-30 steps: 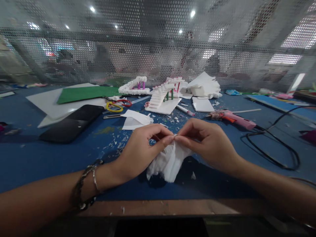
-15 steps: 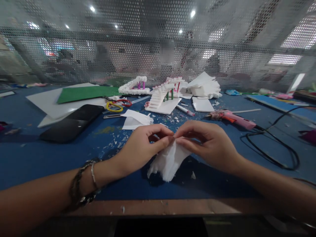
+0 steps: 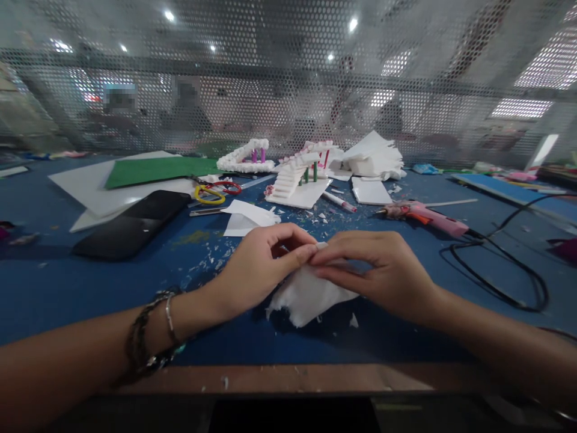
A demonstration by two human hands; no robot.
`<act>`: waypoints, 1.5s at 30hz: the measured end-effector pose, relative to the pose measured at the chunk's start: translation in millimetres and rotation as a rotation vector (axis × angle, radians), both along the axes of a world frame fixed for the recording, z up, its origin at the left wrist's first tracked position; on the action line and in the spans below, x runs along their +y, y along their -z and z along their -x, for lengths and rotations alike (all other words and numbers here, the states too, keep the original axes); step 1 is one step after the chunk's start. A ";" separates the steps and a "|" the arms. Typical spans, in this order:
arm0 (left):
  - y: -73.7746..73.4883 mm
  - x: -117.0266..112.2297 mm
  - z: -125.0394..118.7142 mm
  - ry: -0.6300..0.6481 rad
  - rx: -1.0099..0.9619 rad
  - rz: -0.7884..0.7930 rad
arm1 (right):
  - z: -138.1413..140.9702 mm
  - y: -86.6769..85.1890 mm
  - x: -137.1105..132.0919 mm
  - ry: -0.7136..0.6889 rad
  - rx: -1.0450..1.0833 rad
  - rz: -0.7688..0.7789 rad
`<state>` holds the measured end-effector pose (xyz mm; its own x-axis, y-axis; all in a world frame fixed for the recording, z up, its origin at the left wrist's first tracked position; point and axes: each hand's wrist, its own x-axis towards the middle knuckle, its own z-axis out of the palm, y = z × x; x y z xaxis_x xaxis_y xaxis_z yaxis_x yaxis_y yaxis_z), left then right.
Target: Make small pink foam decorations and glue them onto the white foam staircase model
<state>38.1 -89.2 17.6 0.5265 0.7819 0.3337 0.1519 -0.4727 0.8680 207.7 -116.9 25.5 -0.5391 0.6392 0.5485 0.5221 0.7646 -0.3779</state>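
Observation:
A thin white tissue (image 3: 306, 297) with a ragged lower edge hangs between my hands, just above the blue table near its front edge. Thumb and fingers of my left hand (image 3: 265, 261) pinch its top. From the other side my right hand (image 3: 383, 267) is closed on the tissue too, its fingertips touching those of the left. The top edge of the tissue is partly hidden by my fingers. Beyond the hands lie a folded white paper piece (image 3: 247, 219) and a small white staircase model (image 3: 288, 180) with green posts on a white base.
A black phone (image 3: 133, 225) and red-and-yellow scissors (image 3: 210, 192) lie to the left, by a green sheet (image 3: 162, 171). On the right is a pink glue gun (image 3: 428, 219) with a looping black cord (image 3: 509, 288). A tissue stack (image 3: 374, 157) stands behind; paper scraps litter the table.
My right hand's fingers have shifted slightly left and over the tissue's top, overlapping the left fingertips. The tissue's lower part has swung and spread to the right. My left hand is nearly unmoved.

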 end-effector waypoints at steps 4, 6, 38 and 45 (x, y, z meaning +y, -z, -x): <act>1.1 1.4 0.5 -0.019 -0.006 -0.005 | -1.4 -2.4 1.6 -0.076 -0.036 -0.026; 1.6 1.6 0.3 -0.015 -0.012 0.003 | -0.9 -2.9 1.9 -0.073 -0.036 -0.031; 2.6 -2.8 -0.9 -0.069 0.007 -0.100 | -1.6 -5.0 -3.0 0.183 0.011 0.059; 4.3 -4.1 -2.5 -0.088 0.020 -0.094 | 1.1 -1.3 1.8 0.209 0.148 0.134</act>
